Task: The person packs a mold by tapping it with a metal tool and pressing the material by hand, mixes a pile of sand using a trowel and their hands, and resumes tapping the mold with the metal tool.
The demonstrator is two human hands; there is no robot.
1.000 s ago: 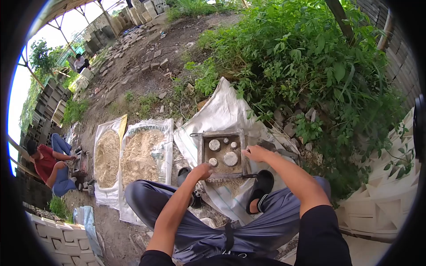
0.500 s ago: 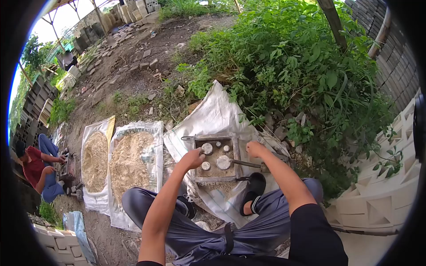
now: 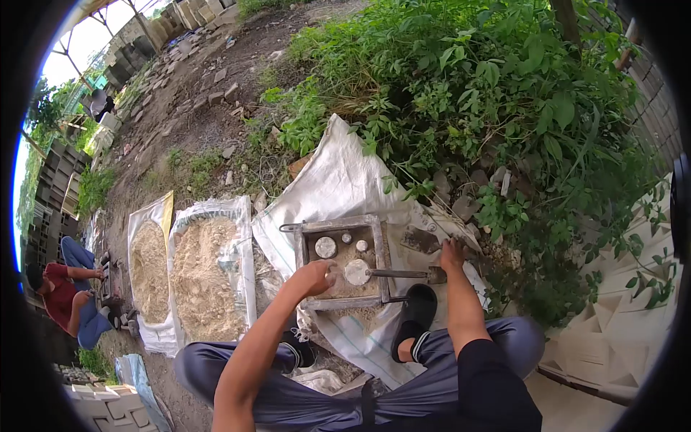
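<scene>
A wooden frame point(image 3: 378, 252) with sandy material and several round pale discs in it lies on a white woven sack point(image 3: 338, 176) before me. My left hand point(image 3: 314, 279) is over its lower left part, fingers curled together; they cover the spot of a small disc, so what they hold is hidden. A large disc point(image 3: 356, 272) lies just right of those fingertips. Across the frame's right side rests a long-handled tool point(image 3: 397, 273) with a blocky head. My right hand point(image 3: 452, 256) is beyond that head, beside a flat dark metal plate point(image 3: 419, 240); its fingers are blurred.
Two sacks with pale sandy heaps point(image 3: 205, 270) point(image 3: 150, 266) lie to the left. Farther left a person in a red shirt point(image 3: 61, 295) sits working. Dense green plants point(image 3: 461, 108) border the right, with stacked pale blocks point(image 3: 597, 331) at lower right.
My right hand has moved right, from the frame's upper right edge to beside the flat metal plate, which now shows. My left hand has gone lower, from the upper left disc toward the small one.
</scene>
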